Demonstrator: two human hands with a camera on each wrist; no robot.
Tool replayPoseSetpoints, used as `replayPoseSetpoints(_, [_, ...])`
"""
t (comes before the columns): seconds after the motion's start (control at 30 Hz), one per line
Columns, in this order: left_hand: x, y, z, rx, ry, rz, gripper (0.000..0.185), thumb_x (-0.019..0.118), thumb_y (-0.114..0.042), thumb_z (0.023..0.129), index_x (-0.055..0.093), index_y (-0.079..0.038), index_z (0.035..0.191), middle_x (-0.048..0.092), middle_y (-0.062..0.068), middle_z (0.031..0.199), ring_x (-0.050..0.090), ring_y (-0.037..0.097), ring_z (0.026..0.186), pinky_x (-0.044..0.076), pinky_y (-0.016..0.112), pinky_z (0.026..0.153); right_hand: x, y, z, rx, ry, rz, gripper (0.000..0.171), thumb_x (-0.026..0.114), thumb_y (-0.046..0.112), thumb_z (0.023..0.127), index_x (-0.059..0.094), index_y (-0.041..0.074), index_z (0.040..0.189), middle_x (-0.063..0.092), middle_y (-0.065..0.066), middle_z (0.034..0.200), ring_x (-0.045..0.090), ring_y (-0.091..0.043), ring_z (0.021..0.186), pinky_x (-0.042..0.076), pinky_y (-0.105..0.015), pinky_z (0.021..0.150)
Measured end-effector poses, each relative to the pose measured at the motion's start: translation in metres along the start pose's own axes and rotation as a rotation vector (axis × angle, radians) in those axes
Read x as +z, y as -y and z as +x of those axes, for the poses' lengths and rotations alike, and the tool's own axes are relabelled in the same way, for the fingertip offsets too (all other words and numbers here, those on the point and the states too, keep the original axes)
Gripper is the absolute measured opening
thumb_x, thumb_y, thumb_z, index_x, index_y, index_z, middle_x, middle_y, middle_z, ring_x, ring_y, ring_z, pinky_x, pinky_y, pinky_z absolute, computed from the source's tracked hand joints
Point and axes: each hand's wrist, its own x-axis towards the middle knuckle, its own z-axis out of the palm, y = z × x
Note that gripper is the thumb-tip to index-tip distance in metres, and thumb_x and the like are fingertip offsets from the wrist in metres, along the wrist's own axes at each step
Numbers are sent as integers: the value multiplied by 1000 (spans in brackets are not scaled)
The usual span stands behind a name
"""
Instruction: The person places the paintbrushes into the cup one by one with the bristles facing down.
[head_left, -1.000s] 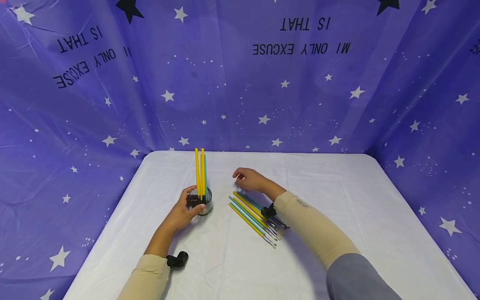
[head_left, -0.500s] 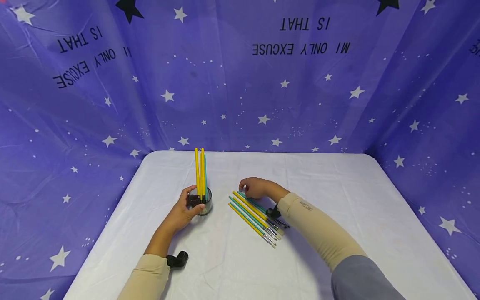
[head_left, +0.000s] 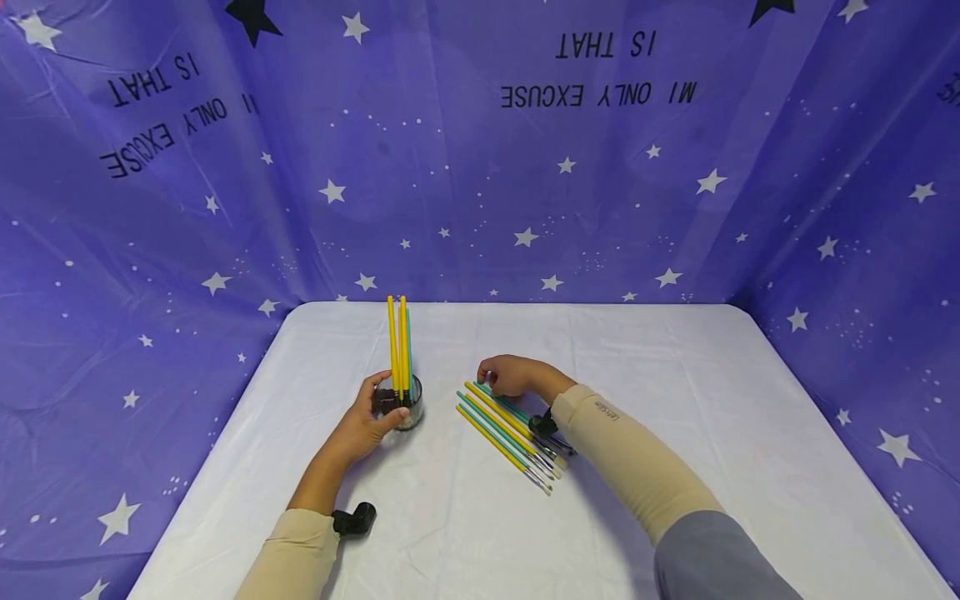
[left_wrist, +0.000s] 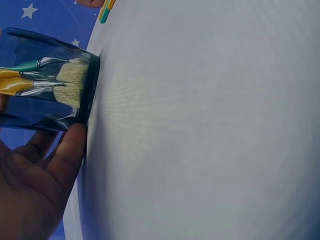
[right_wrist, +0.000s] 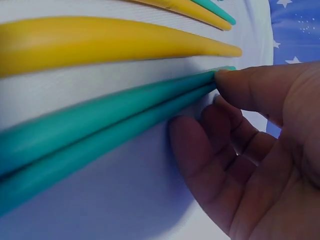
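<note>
A clear glass [head_left: 416, 410] stands upright on the table, with yellow and teal paintbrushes [head_left: 393, 342] in it, bristles down. My left hand [head_left: 367, 429] grips the glass, fingers round the far side and thumb at the front. The pale flat bristles [left_wrist: 72, 82] show near the glass's base in the left wrist view. My right hand [head_left: 512, 375] is at the far end of a row of paintbrushes. In the right wrist view, its thumb and a finger pinch the handle end of a teal paintbrush [right_wrist: 115, 109]; another teal handle [right_wrist: 100, 154] lies tight alongside.
Several yellow and teal paintbrushes [head_left: 491, 437] lie slanted side by side on the white cloth-covered table [head_left: 450, 533], bristles toward the near right. A purple star-print curtain [head_left: 480, 192] encloses the back and sides.
My right hand has come down and slightly right onto the teal handle ends, and its fingers have closed there. The left hand and glass have stayed in place.
</note>
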Motion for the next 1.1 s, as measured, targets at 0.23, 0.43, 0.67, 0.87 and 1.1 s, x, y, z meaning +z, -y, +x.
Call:
replayPoseSetpoints(0.23, [-1,-2,0,2,-2,-3,80,72,-28,93,20,-21,154,45,28,143,41,43,133,22,61,111,3,4,-1,3,-22,-12,23,59,-8,91,59,6,109,51,-7,89,46,-16,61,42,-28,54])
replayPoseSetpoints(0.43, [-1,-1,0,5,-5,1,80,71,-27,93,20,-20,154,45,28,143,41,44,133,23,61,111,3,6,-2,15,-20,-12,21,60,-7,92,59,5,110,52,-7,90,46,-17,60,42,-29,55])
replayPoseSetpoints(0.67, [-1,1,0,-3,-9,-10,79,72,-26,93,21,-22,153,43,27,144,40,43,134,22,61,111,5,6,-2,12,-26,-16,20,60,-8,92,58,4,109,52,-6,88,47,-16,62,42,-28,57])
replayPoseSetpoints(0.87, [-1,2,1,10,-2,-20,80,72,-27,93,21,-22,153,46,26,142,43,42,132,24,60,111,6,6,-3,23,-27,-25,18,60,-6,94,57,6,107,53,-8,91,47,-18,68,43,-29,60])
replayPoseSetpoints(1.1, [-1,3,0,2,-5,-17,80,73,-29,92,21,-23,154,45,26,144,40,42,135,23,59,112,2,6,-5,24,-41,26,17,59,-6,93,58,6,106,55,-9,96,50,-19,67,45,-29,57])
